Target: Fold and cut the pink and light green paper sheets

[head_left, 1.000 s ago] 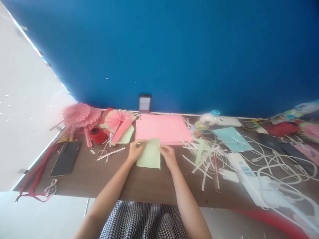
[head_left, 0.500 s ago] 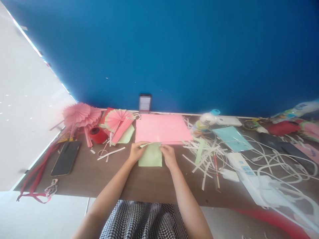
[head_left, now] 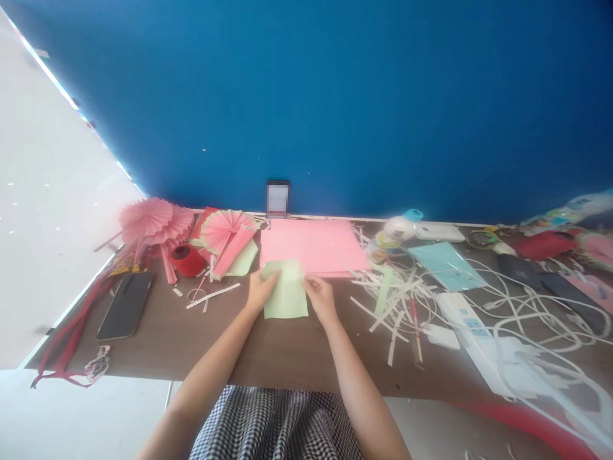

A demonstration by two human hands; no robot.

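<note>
A small light-green sheet of paper (head_left: 286,297) is held near the front middle of the table. My left hand (head_left: 261,291) grips its left side, thumb lying on top. At the upper right edge of the sheet, my right hand (head_left: 320,295) has its thumb and fingertips pinched together; the contact with the paper is slightly blurred. Just beyond, a large pink sheet of paper (head_left: 313,246) lies flat, and the green paper's top edge overlaps its near edge.
Pink folded paper fans (head_left: 151,222), a red spool (head_left: 186,260) and a phone (head_left: 125,305) lie left. Another phone (head_left: 278,198) stands against the blue wall. To the right are white paper strips (head_left: 393,297), a glue bottle (head_left: 401,229), a pencil (head_left: 416,326) and a power strip (head_left: 472,338) with cables.
The green paper's top edge, folded over near my fingers before, now stands up flat and reaches farther over the pink sheet. The sheet and both hands have shifted slightly left.
</note>
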